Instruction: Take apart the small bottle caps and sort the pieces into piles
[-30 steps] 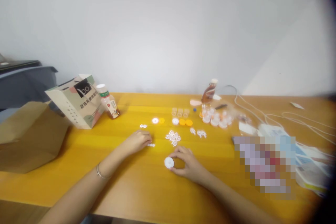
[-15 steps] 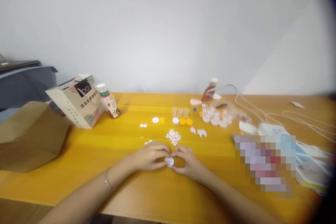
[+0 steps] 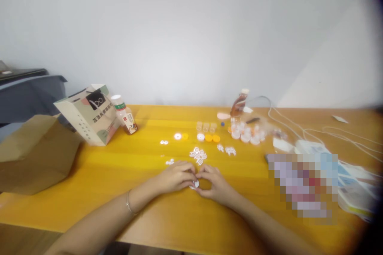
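Observation:
Between my two hands, just above the table, is a small round white piece [image 3: 196, 183], partly covered by fingers. My left hand [image 3: 178, 177] is closed, its fingertips on the piece's left side. From the right, my right hand [image 3: 216, 184] pinches the piece's edge between thumb and fingers. Just beyond lies a cluster of white openwork pieces [image 3: 198, 155]. Several small white pieces [image 3: 170, 161] sit close to my left hand's knuckles. Farther back are white discs [image 3: 177, 136], yellow discs [image 3: 212, 138] and small clear cups [image 3: 206, 127].
A paper gift bag [image 3: 89, 117], a brown bag [image 3: 36, 153] and a drink bottle [image 3: 125, 115] stand at left. Clear containers [image 3: 245, 135], a tilted amber bottle [image 3: 238, 103] and white cables [image 3: 287, 117] are at right. A blurred-out patch [image 3: 305, 187] covers something nearer.
My left hand has shifted slightly to the right and now covers more of the white piece, with its wrist moved in. My right hand has hardly moved.

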`<state>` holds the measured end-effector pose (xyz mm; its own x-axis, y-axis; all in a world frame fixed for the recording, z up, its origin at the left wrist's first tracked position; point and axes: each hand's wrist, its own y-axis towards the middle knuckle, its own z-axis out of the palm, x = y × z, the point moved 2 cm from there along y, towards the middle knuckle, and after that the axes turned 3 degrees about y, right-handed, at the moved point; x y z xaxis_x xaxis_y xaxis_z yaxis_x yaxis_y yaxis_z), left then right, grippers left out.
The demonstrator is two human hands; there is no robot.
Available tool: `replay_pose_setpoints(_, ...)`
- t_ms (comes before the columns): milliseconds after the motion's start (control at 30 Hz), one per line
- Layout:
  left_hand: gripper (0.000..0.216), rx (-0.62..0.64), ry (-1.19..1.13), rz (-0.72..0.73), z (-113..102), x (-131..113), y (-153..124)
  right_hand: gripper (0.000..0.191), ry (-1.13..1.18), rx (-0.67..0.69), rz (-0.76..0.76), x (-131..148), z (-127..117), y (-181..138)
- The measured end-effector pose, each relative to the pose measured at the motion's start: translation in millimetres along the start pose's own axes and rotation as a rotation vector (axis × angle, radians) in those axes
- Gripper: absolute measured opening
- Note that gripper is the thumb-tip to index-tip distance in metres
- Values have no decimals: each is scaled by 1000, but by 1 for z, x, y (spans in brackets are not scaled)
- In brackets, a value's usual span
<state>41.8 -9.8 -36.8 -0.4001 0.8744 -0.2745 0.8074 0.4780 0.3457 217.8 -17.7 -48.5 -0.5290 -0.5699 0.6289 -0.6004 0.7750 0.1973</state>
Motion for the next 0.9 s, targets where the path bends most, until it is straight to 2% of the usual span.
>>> replay_pose_setpoints(333, 16, 42, 179, 179, -4, 0, 3, 11, -12, -14, -25, -1, 0, 0)
replay_pose_setpoints(467, 17, 25, 146, 157, 1, 1, 4, 14, -16, -12, -25, 0, 0, 0)
replay_pose_setpoints(600, 15, -46, 83, 101, 3, 3, 2, 15, -8, -13, -14, 0, 0, 0)
replay_pose_setpoints(767, 16, -120, 206, 43, -19, 12, -9, 24, 7, -2, 13, 0, -1, 0)
replay_pose_setpoints(900, 17, -102, 360, -15, -43, 31, -31, 26, 15, -12, 9, 0, 0, 0)
